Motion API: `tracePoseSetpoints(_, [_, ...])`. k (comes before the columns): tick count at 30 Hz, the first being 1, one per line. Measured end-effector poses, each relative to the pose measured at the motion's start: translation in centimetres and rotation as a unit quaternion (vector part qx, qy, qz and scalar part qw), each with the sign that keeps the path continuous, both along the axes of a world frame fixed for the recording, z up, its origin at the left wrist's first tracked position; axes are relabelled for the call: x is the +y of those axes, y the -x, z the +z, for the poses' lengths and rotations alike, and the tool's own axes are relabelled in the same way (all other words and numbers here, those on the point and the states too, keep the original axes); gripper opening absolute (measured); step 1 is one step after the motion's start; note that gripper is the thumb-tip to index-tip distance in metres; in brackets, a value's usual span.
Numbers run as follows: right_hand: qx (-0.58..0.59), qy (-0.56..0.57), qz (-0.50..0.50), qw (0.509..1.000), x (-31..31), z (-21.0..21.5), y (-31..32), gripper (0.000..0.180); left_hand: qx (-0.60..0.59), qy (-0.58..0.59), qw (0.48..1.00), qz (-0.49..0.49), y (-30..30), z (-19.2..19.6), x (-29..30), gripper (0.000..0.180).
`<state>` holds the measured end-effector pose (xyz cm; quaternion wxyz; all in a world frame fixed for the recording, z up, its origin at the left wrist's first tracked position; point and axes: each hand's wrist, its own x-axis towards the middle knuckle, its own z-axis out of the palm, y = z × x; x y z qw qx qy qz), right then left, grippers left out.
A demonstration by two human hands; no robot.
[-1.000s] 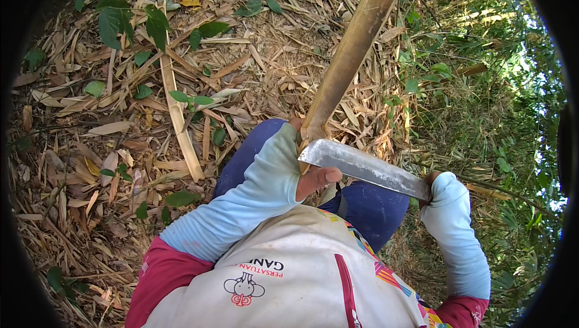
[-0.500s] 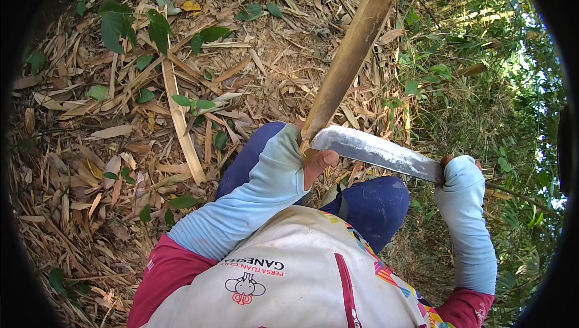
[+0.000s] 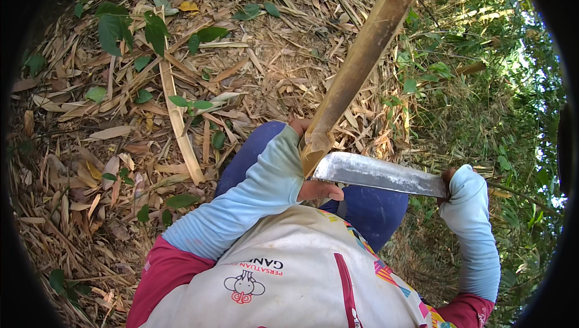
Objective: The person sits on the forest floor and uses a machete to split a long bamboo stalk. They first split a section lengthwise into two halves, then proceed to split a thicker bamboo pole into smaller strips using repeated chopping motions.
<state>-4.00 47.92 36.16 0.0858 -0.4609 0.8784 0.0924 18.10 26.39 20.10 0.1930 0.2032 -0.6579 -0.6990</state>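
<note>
One bamboo pole [image 3: 362,59], one machete [image 3: 380,173], both gripped

The bamboo pole's long axis slanted from its cut end, near your two blue-clad knees [image 3: 374,210], up and rightward past the view's top edge. Your left hand [image 3: 294,162] was clasped round that near end, partly hidden behind it. Your right hand [image 3: 456,186] was clenched on the machete's handle; the blade pointed left, nearly level, toward the cut end. Whether they touched, I could not tell. One pale strip [image 3: 175,111] lay leftward on leaf litter [image 3: 120,207].

A slanting brown bamboo pole [image 3: 363,59] has its cut lower end beside a grey machete [image 3: 383,174].
</note>
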Motion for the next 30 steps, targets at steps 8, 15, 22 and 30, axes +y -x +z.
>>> tracePoseSetpoints(8, [0.040,-0.022,0.020,0.999,0.5,1.6,-0.1,0.021,-0.025,0.059,0.998,0.017,-0.2,1.6,1.2,0.101])
tracePoseSetpoints(15, [0.056,-0.002,0.092,0.994,1.5,2.2,0.2,0.028,-0.033,0.054,0.998,-0.023,-0.5,3.4,1.9,0.090])
tracePoseSetpoints(22, [0.084,0.012,0.092,0.992,2.1,2.7,-0.1,0.025,0.049,0.030,0.998,-0.028,-0.5,3.7,1.7,0.082])
tracePoseSetpoints(30, [0.055,0.043,0.100,0.993,3.1,1.5,0.2,0.026,0.127,-0.216,0.964,-0.087,-0.5,3.3,0.9,0.078])
